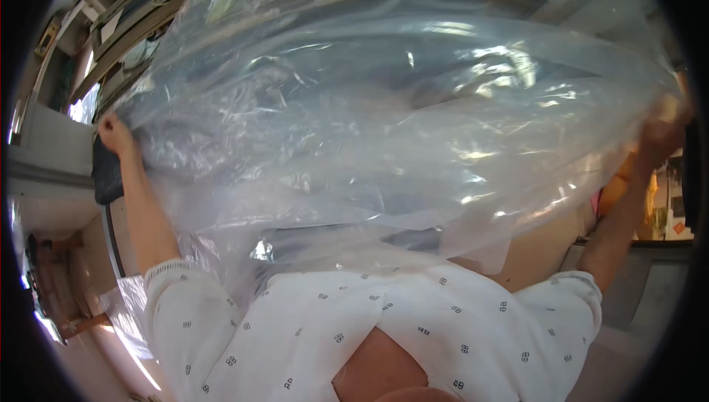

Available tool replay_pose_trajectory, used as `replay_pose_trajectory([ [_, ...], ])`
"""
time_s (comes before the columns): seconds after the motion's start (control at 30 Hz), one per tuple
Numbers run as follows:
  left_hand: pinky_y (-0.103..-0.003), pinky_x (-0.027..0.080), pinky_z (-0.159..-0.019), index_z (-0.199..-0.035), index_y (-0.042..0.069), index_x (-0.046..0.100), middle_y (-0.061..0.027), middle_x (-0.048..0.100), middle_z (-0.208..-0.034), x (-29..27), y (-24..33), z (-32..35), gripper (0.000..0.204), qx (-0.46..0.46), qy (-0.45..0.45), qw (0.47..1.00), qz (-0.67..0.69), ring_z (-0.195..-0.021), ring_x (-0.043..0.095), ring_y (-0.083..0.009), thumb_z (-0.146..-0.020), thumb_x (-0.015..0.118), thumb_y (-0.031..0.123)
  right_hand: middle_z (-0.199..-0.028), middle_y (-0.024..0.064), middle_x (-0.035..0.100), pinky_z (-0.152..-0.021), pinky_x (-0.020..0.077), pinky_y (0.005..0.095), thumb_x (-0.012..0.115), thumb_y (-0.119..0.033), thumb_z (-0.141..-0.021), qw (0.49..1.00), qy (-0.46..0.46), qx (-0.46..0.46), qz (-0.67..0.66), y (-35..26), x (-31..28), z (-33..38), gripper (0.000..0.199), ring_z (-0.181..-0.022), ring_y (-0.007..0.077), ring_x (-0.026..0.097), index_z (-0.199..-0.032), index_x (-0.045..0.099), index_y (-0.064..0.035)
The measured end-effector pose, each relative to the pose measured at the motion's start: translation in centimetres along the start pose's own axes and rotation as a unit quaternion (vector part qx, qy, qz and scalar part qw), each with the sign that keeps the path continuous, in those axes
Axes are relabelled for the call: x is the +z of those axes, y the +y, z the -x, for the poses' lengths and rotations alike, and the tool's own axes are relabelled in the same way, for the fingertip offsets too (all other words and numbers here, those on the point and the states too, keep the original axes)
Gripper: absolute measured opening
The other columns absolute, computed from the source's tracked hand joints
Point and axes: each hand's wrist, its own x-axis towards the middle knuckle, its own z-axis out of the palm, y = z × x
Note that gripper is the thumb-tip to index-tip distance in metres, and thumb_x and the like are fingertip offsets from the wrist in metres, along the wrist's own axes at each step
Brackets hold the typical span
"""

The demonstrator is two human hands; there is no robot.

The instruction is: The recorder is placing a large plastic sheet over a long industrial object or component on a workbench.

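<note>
A large clear plastic sheet (332, 121) spreads across the view between my two arms, wrinkled and shiny. Far to the left, my left hand (115, 135) is closed on the sheet's edge, its arm stretched out. On the far right my right hand (663, 130) grips the opposite edge, blurred by motion but with its fingers curled round the plastic. The sheet billows in the middle, and its near edge hangs loosely in front of my chest. Whatever lies under the plastic shows only dimly.
Long strips and small items lie on a rack (133, 25) at the upper left. A dark object (108, 173) is just below my left hand. A tan board (543, 251) shows beneath the sheet at the right. Orange and yellow things (628, 188) are behind my right forearm.
</note>
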Motion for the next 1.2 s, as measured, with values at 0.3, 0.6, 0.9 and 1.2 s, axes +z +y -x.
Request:
replay_pose_trajectory([
  [0.3,-0.039,0.044,-0.080,-0.103,-0.001,0.056,-0.0177,0.060,-0.098,-8.2,-7.0,-5.8,0.032,0.107,-0.073,0.959,-0.253,-0.090,0.056,-0.0348,-0.085,0.048,0.025,-0.139,0.0120,0.030,-0.098,0.0341,0.0378,0.068,-0.018,-0.070,0.838,-0.346,0.211,-0.366,-3.0,9.3,22.2,0.068,-0.125,0.0306,0.033,-0.131,0.038,-0.0135],
  [0.6,-0.038,0.044,-0.078,-0.096,-0.004,0.056,-0.0197,0.059,-0.095,-8.5,-7.8,-6.8,0.028,0.141,-0.074,0.950,-0.267,-0.087,0.057,-0.0337,-0.082,0.049,0.019,-0.120,0.0070,0.051,-0.093,0.0378,0.0312,0.059,-0.035,-0.080,0.651,-0.554,0.107,-0.507,-6.8,16.2,25.9,0.052,-0.113,0.0209,0.047,-0.123,0.049,-0.0089],
  [0.9,-0.038,0.045,-0.076,-0.091,-0.003,0.059,-0.0194,0.061,-0.092,-8.4,-7.8,-6.6,0.025,0.119,-0.073,0.956,-0.259,-0.085,0.057,-0.0333,-0.080,0.051,0.018,-0.097,-0.0031,0.056,-0.088,0.0354,0.0234,0.057,-0.038,-0.084,0.297,-0.652,0.301,-0.630,-10.5,18.0,27.9,0.033,-0.095,0.0083,0.049,-0.101,0.061,-0.0100],
  [1.2,-0.036,0.045,-0.078,-0.094,-0.001,0.060,-0.0180,0.061,-0.094,-9.1,-8.9,-7.5,0.027,0.107,-0.075,0.953,-0.274,-0.087,0.058,-0.0317,-0.080,0.052,0.021,-0.081,-0.0061,0.055,-0.072,0.0383,0.0216,0.058,-0.035,-0.084,0.259,-0.685,0.293,-0.614,-5.4,15.2,22.6,0.025,-0.073,0.0054,0.047,-0.088,0.060,-0.0111],
])
